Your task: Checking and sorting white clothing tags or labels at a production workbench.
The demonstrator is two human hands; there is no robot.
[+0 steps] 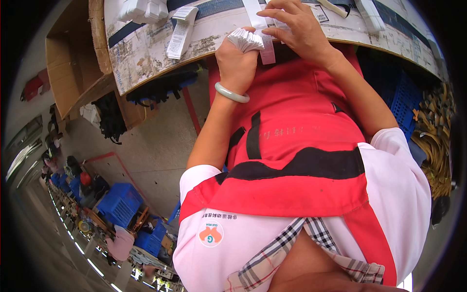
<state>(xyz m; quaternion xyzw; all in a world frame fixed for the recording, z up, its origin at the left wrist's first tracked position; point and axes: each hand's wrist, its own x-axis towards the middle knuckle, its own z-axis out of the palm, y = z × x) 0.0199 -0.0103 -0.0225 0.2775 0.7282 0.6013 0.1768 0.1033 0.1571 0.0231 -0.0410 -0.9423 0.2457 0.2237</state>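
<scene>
My left hand point(237, 65) is closed around a thick fanned bundle of small white folded labels point(245, 40) at the table's near edge. A long pale label strip point(267, 52) runs beside this bundle and hangs over the edge. To its right, my right hand point(304, 31) reaches over the table with thumb and fingers apart, the tips close to the strip. Some white paper shows partly under its fingers; I cannot tell whether they touch it. Another printed white label stack point(181, 36) lies to the left.
The worn white table point(146, 61) has dark tape bands. White bundles point(143, 9) lie at its far left, another label bundle point(370, 15) at the right. A cardboard box point(78, 58) stands left. Blue crates point(120, 204) are on the floor; brownish strips point(435, 141) are piled right.
</scene>
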